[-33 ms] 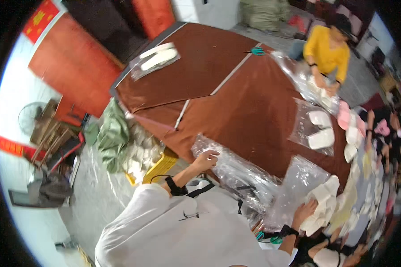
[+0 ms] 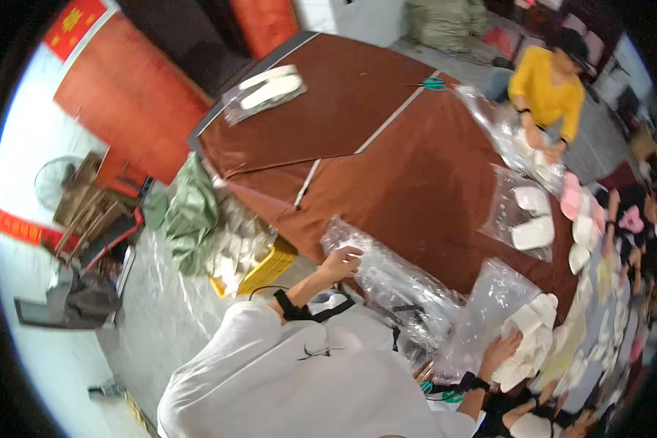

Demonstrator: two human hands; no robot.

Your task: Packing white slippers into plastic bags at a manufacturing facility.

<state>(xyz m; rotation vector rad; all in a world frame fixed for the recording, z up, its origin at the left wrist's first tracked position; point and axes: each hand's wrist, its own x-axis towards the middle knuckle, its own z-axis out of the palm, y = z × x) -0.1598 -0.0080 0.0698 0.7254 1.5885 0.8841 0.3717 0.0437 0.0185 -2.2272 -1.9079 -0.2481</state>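
My left hand [image 2: 341,264] lies at the near end of a stack of clear plastic bags [image 2: 398,281] along the table's front edge, its fingers loosely bent and apart. On the right, my right hand [image 2: 502,350] grips the edge of a pile of white slipper-shaped pieces [image 2: 529,339]; its fingertips are partly lost against them. Between the hands lies a single flat clear bag [image 2: 482,314]. Farther up, another clear bag [image 2: 496,212] has a pair of white slippers [image 2: 533,232] on it. A bagged white pair [image 2: 270,89] rests at the table's far left.
A brown cloth [image 2: 409,175] covers the table. Teal scissors [image 2: 433,84] lie at its far edge. Left of the table stands a yellow crate [image 2: 263,274] of white pieces beside a green sack [image 2: 191,212]. A co-worker in yellow [image 2: 544,91] handles bagged slippers at far right.
The scene has shifted slightly to the right in the picture. Both my hands stay at the same things, with hardly any movement.
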